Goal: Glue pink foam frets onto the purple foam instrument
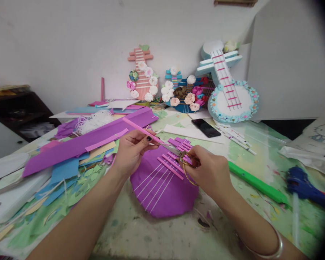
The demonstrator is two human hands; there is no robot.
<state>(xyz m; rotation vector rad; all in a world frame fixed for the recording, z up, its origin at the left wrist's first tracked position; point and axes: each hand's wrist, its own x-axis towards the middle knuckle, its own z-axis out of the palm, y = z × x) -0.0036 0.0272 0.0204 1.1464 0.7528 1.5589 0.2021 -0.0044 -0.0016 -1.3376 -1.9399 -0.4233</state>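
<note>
Pinched between the fingers of my left hand [134, 148] is a narrow pink paper strip [137, 126], slanting up to the left. My right hand [209, 168] grips gold-handled scissors [180, 153], whose blades point left and meet the strip's near end. Below both hands lies a purple paper instrument [165, 195] with a rounded body. White strings [154, 180] run along it, crossed by several short pink bars [170, 168]. My hands and the scissors cover part of its neck.
Purple paper [83, 144], white string [94, 121] and paper scraps [89, 177] spread on the left. A black phone [206, 128], green cutter [257, 182] and blue glue gun [303, 184] lie right. Finished paper instruments [233, 95] lean against the back wall.
</note>
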